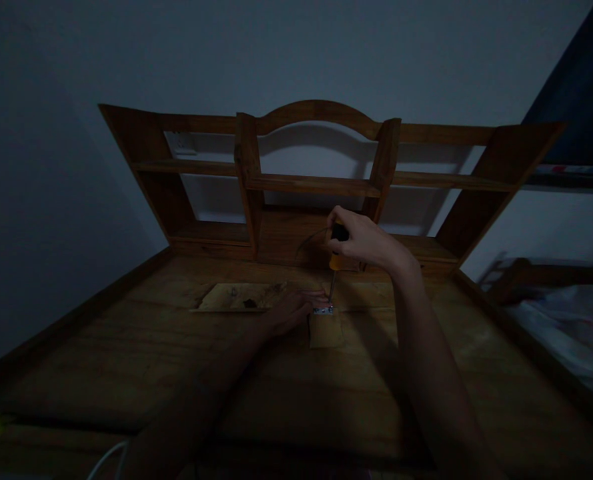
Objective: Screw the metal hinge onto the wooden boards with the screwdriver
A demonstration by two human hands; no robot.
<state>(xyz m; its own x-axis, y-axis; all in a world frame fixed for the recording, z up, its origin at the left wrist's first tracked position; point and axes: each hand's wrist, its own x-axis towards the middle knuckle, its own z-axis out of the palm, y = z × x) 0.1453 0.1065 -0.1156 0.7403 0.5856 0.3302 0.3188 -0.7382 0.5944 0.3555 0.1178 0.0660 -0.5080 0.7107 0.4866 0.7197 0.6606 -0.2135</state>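
Note:
My right hand (359, 237) is closed around the handle of a screwdriver (335, 261) with a yellow and black grip. Its shaft points down, and the tip meets a small shiny metal plate with holes, perhaps a hinge (322, 311). My left hand (296, 308) lies low beside the plate, its fingers stretched out to the right against the wood. Under the plate's near side is a small wooden piece (325, 332). A long, narrow board (236, 297) with a dark knot extends left from behind my left hand. Dim light hides the finer details.
All this lies on a wide wooden desktop (166, 347). At its back rises a wooden shelf unit (310, 183) with an arched top rail. A wall socket (182, 143) shows behind it. White plastic (566, 333) lies at right, a pale cable (109, 459) at lower left.

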